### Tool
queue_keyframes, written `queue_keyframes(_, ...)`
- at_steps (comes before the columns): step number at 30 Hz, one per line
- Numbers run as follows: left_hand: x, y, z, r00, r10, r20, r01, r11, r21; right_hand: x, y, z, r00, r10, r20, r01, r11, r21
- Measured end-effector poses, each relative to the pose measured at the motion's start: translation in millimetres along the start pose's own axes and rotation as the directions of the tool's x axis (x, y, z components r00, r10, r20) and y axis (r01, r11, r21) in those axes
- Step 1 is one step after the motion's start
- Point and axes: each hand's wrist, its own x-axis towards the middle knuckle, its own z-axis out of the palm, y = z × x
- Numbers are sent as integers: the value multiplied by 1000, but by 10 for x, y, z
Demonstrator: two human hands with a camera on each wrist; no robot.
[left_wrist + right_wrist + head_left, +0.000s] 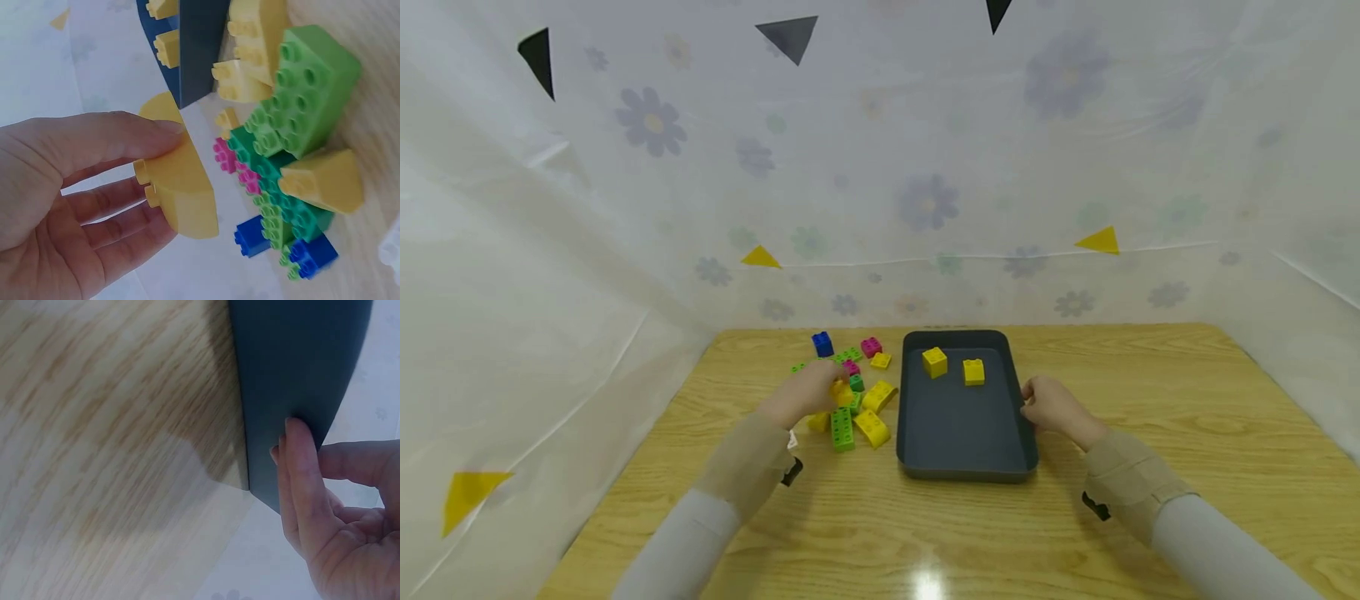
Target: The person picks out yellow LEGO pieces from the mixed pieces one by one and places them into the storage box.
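Observation:
My left hand (808,390) pinches a yellow curved building block (190,187) between thumb and fingers, its studs toward the palm in the left wrist view. Below and around that hand lies a pile of bricks, among them a light green brick (842,429) and a yellow curved brick (872,428). To the right of the pile stands a dark grey tray (962,442). Inside its far half sit two yellow bricks, one left (935,362) and one right (973,372). My right hand (1056,408) grips the tray's right wall, fingers on the outside and thumb over the rim.
A blue brick (822,344) and a magenta brick (871,347) lie at the pile's far side. A small white piece (792,439) is partly hidden by the left wrist. The wooden table (850,533) ends at a patterned curtain (880,183) behind.

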Motion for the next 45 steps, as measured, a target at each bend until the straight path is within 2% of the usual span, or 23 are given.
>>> queue_keyframes(5,193,158,-51,1000,-5,13,5,1000,-4,13,18,-12,1000,5,6,-5,1000,-3)
queue_keyframes(14,577,471,-97,999,41,26,-41,999,8,26,44,-24,1000,15,16,-15,1000,-3)
queue_keyframes(21,811,756,-32,988,141,58,-144,988,55,8,35,-15,1000,7,7,-7,1000,1)
queue_keyframes(26,963,871,76,977,189,98,-197,976,90,6,31,-18,1000,6,6,-6,1000,3)
queue_keyframes(33,1126,992,232,976,175,132,-186,980,77,7,33,-15,1000,10,9,-10,1000,14)
queue_keyframes(39,1190,1076,284,975,157,160,-167,985,52,-2,27,-21,1000,20,12,-20,1000,11)
queue_keyframes(45,1254,1105,378,976,128,178,-144,986,81,-8,25,-25,1000,16,10,-16,1000,7)
